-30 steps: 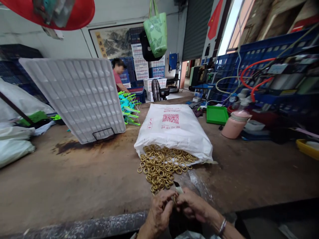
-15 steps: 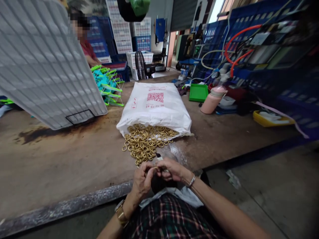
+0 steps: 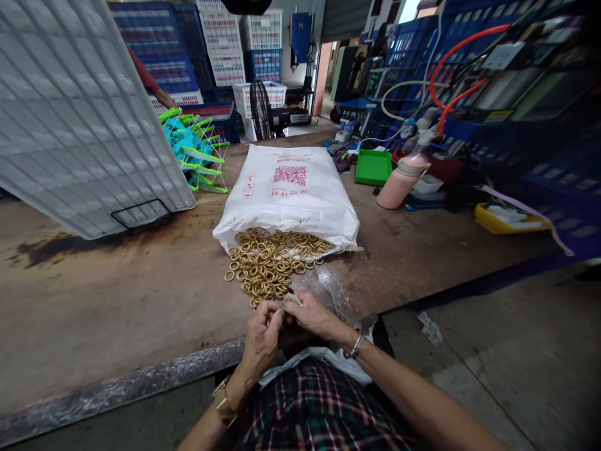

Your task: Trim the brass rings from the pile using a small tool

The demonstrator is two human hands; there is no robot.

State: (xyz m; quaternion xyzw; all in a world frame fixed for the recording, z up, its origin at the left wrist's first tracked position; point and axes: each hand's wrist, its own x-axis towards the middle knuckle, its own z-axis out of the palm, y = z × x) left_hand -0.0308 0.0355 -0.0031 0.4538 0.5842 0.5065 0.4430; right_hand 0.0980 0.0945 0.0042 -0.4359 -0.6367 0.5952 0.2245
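Brass-coloured rings (image 3: 265,269) spill from the open mouth of a white sack (image 3: 291,197) onto the brown table (image 3: 188,300). Just in front of the pile, my left hand (image 3: 263,329) is closed, its thumb and fingers pinched together; what they hold is too small to name. My right hand (image 3: 312,316) touches it from the right, its fingers wrapped round a pale tool (image 3: 295,299) with a dark tip that points toward the rings.
A white ribbed panel (image 3: 94,125) leans at the left, beside green and turquoise plastic pieces (image 3: 200,153). Behind them a person's arm (image 3: 153,84) shows. Rightward are a green tray (image 3: 373,167), a pink bottle (image 3: 399,185) and a yellow tray (image 3: 509,219).
The view has shifted slightly, so the table things sit higher and further left. My hands remain together. The person at the back left is now mostly hidden behind the panel.
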